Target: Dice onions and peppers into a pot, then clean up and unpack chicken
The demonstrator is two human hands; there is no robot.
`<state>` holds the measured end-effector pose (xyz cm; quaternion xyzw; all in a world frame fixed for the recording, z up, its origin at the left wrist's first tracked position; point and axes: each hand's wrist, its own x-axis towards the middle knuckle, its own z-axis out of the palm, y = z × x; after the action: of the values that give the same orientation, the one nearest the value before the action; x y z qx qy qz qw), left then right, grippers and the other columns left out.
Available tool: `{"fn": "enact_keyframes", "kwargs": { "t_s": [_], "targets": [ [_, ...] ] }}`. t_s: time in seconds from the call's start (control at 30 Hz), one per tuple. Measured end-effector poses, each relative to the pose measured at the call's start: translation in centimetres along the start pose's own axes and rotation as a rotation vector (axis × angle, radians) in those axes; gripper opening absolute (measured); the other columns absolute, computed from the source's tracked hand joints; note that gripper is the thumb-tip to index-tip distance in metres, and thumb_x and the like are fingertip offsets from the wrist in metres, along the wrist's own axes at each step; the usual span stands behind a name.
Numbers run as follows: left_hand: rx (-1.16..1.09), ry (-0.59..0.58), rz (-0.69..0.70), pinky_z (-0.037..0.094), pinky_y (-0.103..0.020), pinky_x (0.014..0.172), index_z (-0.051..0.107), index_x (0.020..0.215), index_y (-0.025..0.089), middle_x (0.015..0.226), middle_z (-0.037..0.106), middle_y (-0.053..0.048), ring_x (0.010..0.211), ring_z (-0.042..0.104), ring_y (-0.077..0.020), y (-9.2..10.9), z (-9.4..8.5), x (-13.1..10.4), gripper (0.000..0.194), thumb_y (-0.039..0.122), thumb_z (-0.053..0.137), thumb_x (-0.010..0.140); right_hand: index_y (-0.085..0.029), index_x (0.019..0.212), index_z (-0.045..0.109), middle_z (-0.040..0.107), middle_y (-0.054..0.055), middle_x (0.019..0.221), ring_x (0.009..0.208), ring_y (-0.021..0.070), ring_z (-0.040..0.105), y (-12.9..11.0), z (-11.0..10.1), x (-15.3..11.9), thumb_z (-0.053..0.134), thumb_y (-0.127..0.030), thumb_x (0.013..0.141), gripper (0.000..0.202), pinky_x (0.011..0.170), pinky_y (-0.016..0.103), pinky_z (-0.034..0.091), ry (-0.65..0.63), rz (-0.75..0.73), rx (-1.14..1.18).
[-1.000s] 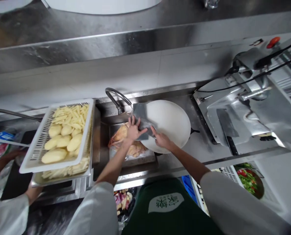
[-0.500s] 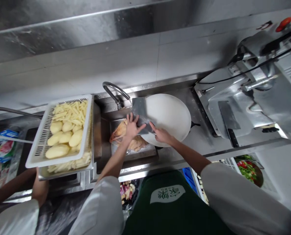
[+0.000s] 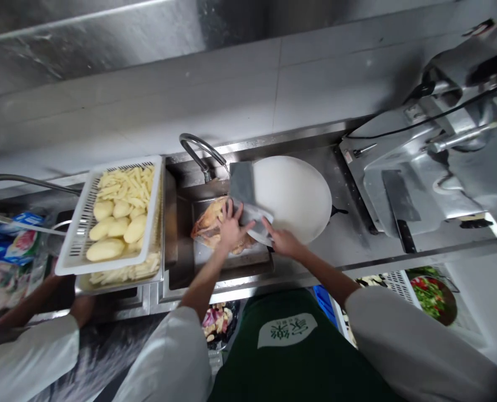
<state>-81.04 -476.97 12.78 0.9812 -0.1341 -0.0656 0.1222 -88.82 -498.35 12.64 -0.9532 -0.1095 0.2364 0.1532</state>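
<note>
Where both hands, left hand (image 3: 230,228) spread, right hand (image 3: 282,241) gripping, meet the cleaver (image 3: 245,192): faucet (image 3: 198,153) just behind.

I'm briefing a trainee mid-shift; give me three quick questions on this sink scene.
1. True or false: the left hand lies spread on the broad grey steel cleaver blade.
2. What fills the white slotted plastic basket?
3. Where is the second dark-handled cleaver: A in the sink, B on the steel machine at right?

Key: 1 true. 2 whole peeled potatoes and cut potato strips. 3 B. The right hand is at the round white cutting board.
</note>
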Motion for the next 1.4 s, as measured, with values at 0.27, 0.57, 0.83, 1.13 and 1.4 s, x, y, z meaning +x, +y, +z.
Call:
{"fn": "enact_keyframes", "kwargs": {
  "t_s": [0.27,0.57,0.83,1.13,1.4],
  "targets": [
    [-0.032,-0.014,-0.012,0.025,-0.079,0.118,0.038,0.165,0.027,0.178,0.014,-0.015,0.164,0.009,-0.0434,-0.6,-1.3,4.5,0.084,0.073,0.050,0.096,-0.018,0.171,-0.010,0.076,0.019,0.122,0.105,0.0325,0.075,0.3,-2.9,3.4,0.051,-0.013,0.094,0.098,0.087,0.038,0.054,0.021,0.037,-0.047],
    [-0.039,0.009,-0.120,0.028,-0.076,0.120,0.041,0.164,0.030,0.177,0.016,-0.015,0.163,0.014,-0.0435,1.2,0.8,-3.2,0.083,0.074,0.053,0.094,-0.018,0.172,-0.005,0.079,0.018,0.106,0.096,0.0351,0.076,1.6,1.7,-0.5,0.051,-0.016,0.091,0.099,0.083,0.043,0.056,-0.127,-0.017,-0.053],
    [-0.013,0.046,-0.213,0.024,-0.079,0.118,0.039,0.165,0.026,0.176,0.017,-0.019,0.162,0.013,-0.0463,-0.5,-1.1,2.3,0.086,0.076,0.046,0.095,-0.022,0.172,-0.003,0.076,0.014,0.125,0.104,0.0266,0.075,1.3,-5.3,5.8,0.055,-0.011,0.089,0.102,0.085,0.029,0.051,-0.048,-0.186,-0.063],
    [0.091,0.111,-0.386,0.028,-0.076,0.117,0.039,0.164,0.018,0.172,0.024,-0.029,0.158,0.021,-0.0522,1.9,1.9,-3.7,0.088,0.075,0.041,0.097,-0.029,0.173,0.003,0.079,0.012,0.114,0.096,0.0304,0.077,2.6,-3.6,4.0,0.055,-0.016,0.091,0.098,0.079,0.033,0.052,-0.136,-0.295,-0.228],
    [0.036,0.128,-0.497,0.028,-0.077,0.117,0.038,0.164,0.018,0.171,0.025,-0.029,0.156,0.024,-0.0526,-0.9,-1.1,7.2,0.089,0.075,0.041,0.097,-0.023,0.172,0.006,0.078,0.018,0.117,0.108,0.0347,0.072,3.6,-9.9,14.7,0.057,-0.024,0.099,0.089,0.099,0.043,0.047,0.051,-0.241,-0.423]
  ]
}}
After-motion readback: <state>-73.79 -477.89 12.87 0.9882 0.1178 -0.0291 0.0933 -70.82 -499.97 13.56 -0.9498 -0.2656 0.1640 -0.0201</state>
